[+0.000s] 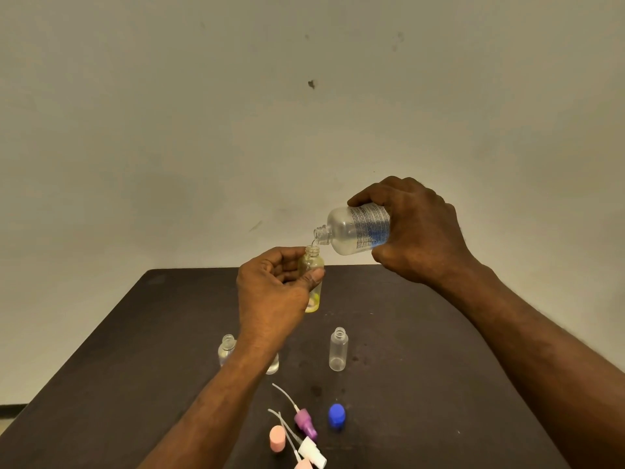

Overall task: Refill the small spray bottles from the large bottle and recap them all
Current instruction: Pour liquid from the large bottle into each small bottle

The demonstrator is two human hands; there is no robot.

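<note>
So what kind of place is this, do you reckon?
Probably a plain spare room with a makeshift workbench, not a proper lab: a bare, scuffed wall, a dark table, and only small bottles and loose spray caps on it.

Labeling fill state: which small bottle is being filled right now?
The yellowish small clear bottle, held above the table by the left hand, under the large clear bottle's mouth. The other small bottles stand on the dark table.

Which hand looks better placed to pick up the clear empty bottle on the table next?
Probably the right hand, after setting down the large bottle: the empty bottle stands on its side of the table. The left hand grips the yellowish bottle.
</note>
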